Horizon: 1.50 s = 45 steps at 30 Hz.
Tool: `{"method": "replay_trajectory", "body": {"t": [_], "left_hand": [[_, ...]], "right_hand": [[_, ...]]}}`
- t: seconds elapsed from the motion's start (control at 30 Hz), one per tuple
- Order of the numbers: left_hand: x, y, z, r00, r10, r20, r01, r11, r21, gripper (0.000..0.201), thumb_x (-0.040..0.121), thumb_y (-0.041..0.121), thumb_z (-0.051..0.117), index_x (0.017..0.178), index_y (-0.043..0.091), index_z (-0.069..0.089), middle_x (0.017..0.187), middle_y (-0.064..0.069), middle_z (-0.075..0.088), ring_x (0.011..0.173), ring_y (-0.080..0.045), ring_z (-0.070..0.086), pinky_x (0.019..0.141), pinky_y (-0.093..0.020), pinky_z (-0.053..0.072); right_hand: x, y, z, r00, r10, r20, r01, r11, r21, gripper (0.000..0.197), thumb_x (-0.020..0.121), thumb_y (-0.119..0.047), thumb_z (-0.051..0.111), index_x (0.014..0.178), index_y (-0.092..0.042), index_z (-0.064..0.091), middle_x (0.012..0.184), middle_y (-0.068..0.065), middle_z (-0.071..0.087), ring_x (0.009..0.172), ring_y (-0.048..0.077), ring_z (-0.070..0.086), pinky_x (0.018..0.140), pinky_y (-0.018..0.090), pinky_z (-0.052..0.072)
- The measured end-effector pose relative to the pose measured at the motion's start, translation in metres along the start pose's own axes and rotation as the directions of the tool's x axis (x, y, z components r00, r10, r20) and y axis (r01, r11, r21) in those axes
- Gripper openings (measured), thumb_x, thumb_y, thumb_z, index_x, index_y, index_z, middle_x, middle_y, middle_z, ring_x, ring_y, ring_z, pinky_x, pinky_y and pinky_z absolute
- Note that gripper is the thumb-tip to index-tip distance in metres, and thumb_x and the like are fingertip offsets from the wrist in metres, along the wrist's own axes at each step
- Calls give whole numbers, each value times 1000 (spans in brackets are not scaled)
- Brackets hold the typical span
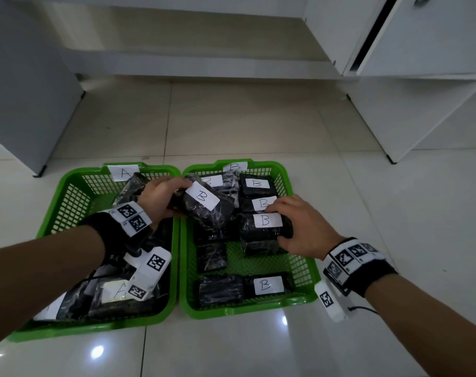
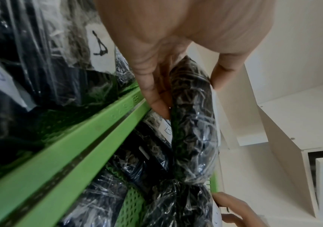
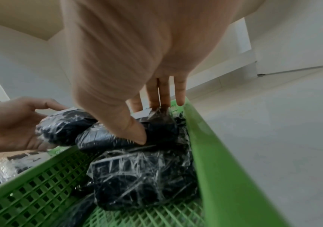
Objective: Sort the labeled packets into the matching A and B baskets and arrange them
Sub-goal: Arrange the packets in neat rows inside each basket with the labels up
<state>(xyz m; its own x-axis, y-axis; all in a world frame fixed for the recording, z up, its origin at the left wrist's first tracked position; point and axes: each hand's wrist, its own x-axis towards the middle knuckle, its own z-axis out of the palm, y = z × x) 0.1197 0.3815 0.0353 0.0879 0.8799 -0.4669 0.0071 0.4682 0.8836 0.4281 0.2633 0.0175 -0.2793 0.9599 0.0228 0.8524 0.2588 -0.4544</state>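
Two green baskets stand side by side on the floor: basket A (image 1: pixel 49 227) on the left, basket B (image 1: pixel 304 262) on the right. My left hand (image 1: pixel 177 200) grips a black wrapped packet labelled B (image 1: pixel 206 213), tilted above the shared rims and the left back part of basket B. The left wrist view shows thumb and fingers pinching that packet (image 2: pixel 193 138). My right hand (image 1: pixel 285 224) holds another B packet (image 1: pixel 261 232) lying on a stack in basket B. Its fingers rest on top and the thumb (image 3: pixel 135 132) presses the near side.
Several more B packets lie in basket B, one at the front (image 1: pixel 266 285). Basket A holds A-labelled packets (image 1: pixel 117 291). A grey cabinet (image 1: pixel 27 104) stands at back left and white shelving (image 1: pixel 421 104) at back right. Glossy tiled floor surrounds the baskets.
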Motion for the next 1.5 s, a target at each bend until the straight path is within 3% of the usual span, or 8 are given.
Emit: {"method": "replay_trajectory", "body": {"t": [0.3, 0.43, 0.57, 0.93, 1.03, 1.2, 1.3, 1.5], "left_hand": [[2, 7, -2, 997, 12, -71, -18, 995, -96, 16, 89, 17, 59, 101, 8, 64, 126, -22, 58, 109, -39, 60, 58, -43, 59], [0, 4, -7, 1000, -19, -15, 18, 996, -84, 40, 70, 29, 67, 102, 5, 62, 129, -23, 56, 113, -43, 58, 58, -44, 58], [-7, -4, 0, 999, -21, 45, 19, 999, 38, 19, 80, 25, 63, 92, 11, 62, 109, -19, 63, 103, -39, 62, 55, -37, 58], [-16, 0, 13, 995, -22, 95, 20, 1000, 24, 27, 80, 22, 62, 100, 4, 61, 130, -28, 55, 110, -45, 59, 52, -40, 57], [-22, 1, 13, 992, 23, 127, -34, 996, 82, 21, 79, 17, 65, 97, 7, 62, 120, -22, 57, 104, -39, 61, 54, -38, 58], [-30, -6, 15, 972, 65, 226, -105, 980, 168, 28, 84, -5, 61, 107, 11, 61, 106, -14, 66, 86, -26, 65, 51, -26, 54], [-35, -9, 17, 951, 24, 308, -77, 984, 162, 25, 81, -2, 66, 103, 11, 64, 104, -13, 67, 88, -27, 66, 55, -29, 55], [-43, -10, 25, 921, -85, 381, 77, 996, 35, 25, 88, 9, 61, 112, 3, 58, 108, -18, 65, 93, -32, 67, 64, -41, 61]], "right_hand": [[-10, -6, -6, 998, 41, -40, -35, 992, 122, 53, 65, -27, 78, 116, -20, 66, 109, -7, 63, 103, 11, 54, 87, 39, 52], [-34, -22, -5, 999, 1, 52, -11, 981, 196, 42, 64, -28, 74, 103, -24, 59, 103, -10, 60, 94, 11, 59, 77, 37, 55], [-50, -29, 4, 976, -53, 212, 39, 997, 66, 41, 65, -39, 69, 101, -24, 58, 100, -8, 59, 91, 12, 58, 75, 36, 55], [-44, -22, 20, 959, -20, 283, 94, 964, -248, 48, 65, -34, 77, 110, -18, 72, 103, -2, 55, 98, 17, 50, 83, 39, 49], [-41, -24, 16, 972, -29, 235, 85, 969, -232, 59, 65, -48, 80, 116, -18, 70, 105, -4, 54, 99, 16, 50, 83, 35, 49], [-21, -47, -3, 994, 15, -110, -17, 1000, -17, 73, 75, -52, 82, 135, -21, 53, 124, -12, 48, 108, 3, 47, 90, 29, 52], [-2, -68, 1, 995, 8, -98, 1, 997, 83, 93, 71, -51, 85, 148, -25, 39, 149, -10, 34, 132, 9, 42, 106, 26, 41], [9, -68, 14, 987, 14, -162, 21, 977, 213, 86, 69, -38, 87, 143, -18, 49, 138, -4, 47, 129, 9, 43, 109, 27, 38]]}}
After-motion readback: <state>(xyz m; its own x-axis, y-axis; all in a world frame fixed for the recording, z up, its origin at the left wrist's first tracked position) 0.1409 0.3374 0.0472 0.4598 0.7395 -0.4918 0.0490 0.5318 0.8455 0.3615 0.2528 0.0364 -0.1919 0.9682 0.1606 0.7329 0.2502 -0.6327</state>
